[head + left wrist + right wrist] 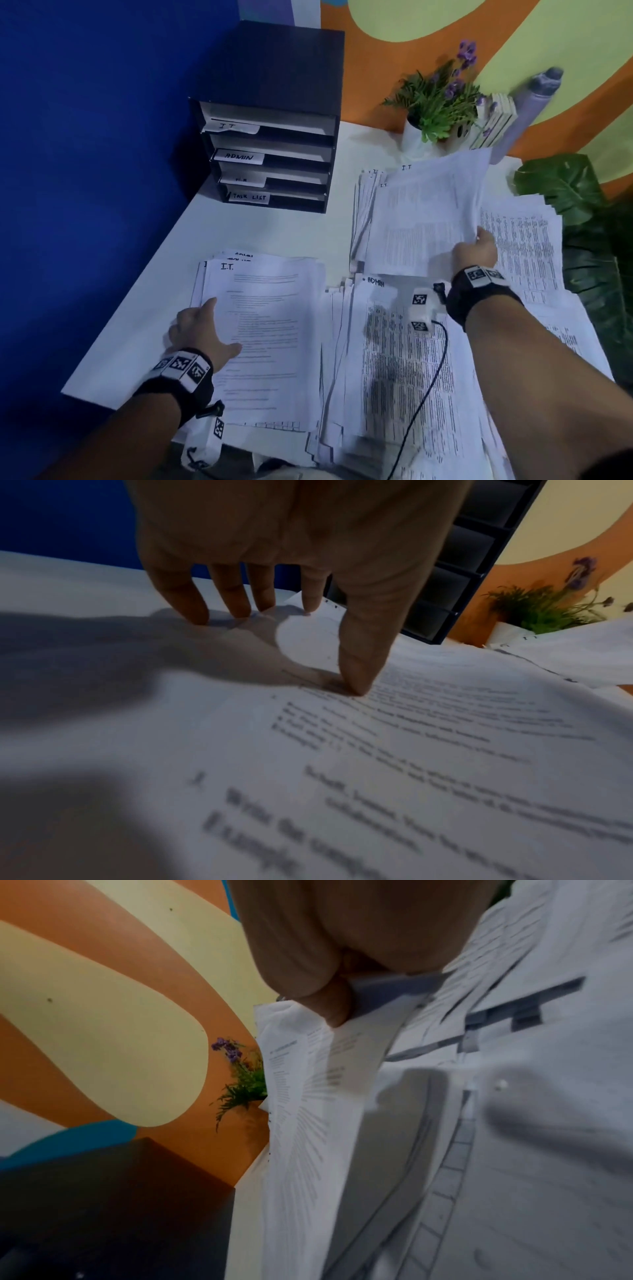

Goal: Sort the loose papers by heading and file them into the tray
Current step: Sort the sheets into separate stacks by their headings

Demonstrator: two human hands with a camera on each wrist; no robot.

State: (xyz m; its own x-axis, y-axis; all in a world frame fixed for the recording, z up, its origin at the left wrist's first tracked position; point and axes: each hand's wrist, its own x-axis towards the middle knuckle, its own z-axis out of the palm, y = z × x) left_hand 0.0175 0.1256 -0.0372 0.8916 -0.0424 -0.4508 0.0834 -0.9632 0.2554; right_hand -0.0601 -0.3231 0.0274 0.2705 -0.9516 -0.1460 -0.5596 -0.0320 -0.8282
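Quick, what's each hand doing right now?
Left hand: open, fingers spread, pressing on the I.T. stack.
Right hand: pinching a lifted sheet.

The tray (270, 137) is standing at the upper left of the bench (274, 233), against the wall. Right of it, at the upper centre, a potted plant (435, 102) is sitting. A paper stack headed I.T. (263, 339) is lying at the lower left, with the left hand (198, 329) resting on its left edge. Just right, an ADMIN stack (394, 377) is lying. Behind that, a lifted sheet (428, 212) is hanging from the right hand (476, 250) over another pile (363, 212).
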